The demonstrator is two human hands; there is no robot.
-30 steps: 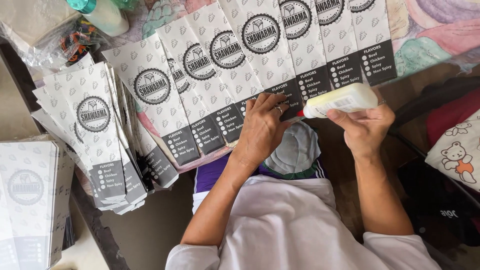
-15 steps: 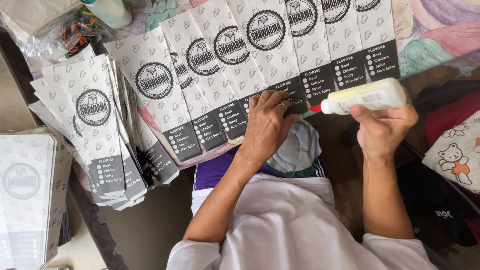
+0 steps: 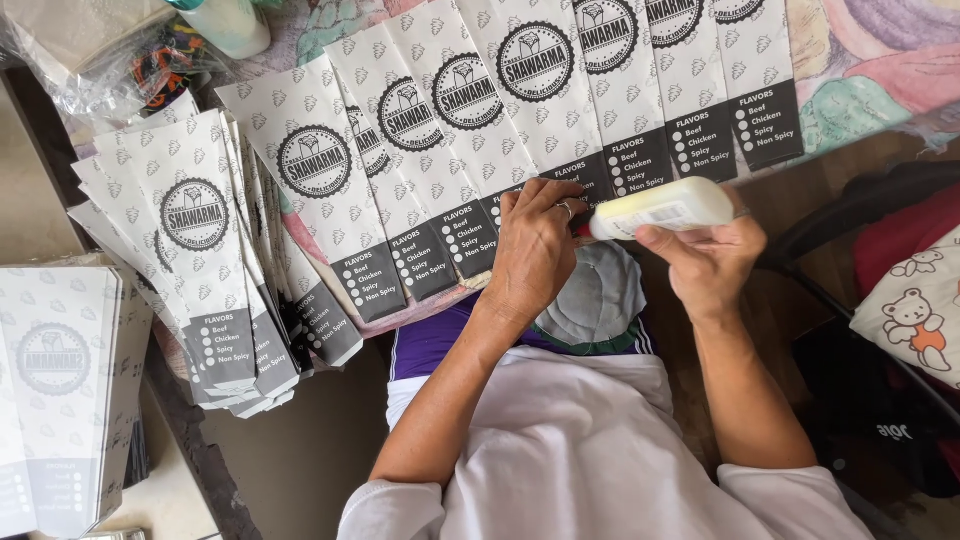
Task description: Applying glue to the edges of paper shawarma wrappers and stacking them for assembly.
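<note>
A row of white paper sleeves (image 3: 440,120) with round black emblems and black bottom bands lies fanned across the table. My left hand (image 3: 535,250) presses flat on the black lower end of one sleeve near the middle of the row. My right hand (image 3: 705,260) grips a pale yellow squeeze bottle (image 3: 665,207) held sideways. Its nozzle points left and reaches the fingertips of my left hand. The bottle's tip is hidden beside those fingers.
A fanned pile of the same sleeves (image 3: 200,250) lies at the left, and a flat stack (image 3: 60,380) sits at the far left. A plastic bag (image 3: 120,50) and a white bottle (image 3: 235,25) are at the top left. A grey round cloth (image 3: 590,295) rests on my lap; a bear-print cushion (image 3: 915,320) is at the right.
The bottle swung out to the right with its red tip showing, then came back left to my left hand's fingers. My left hand stayed on the sleeve.
</note>
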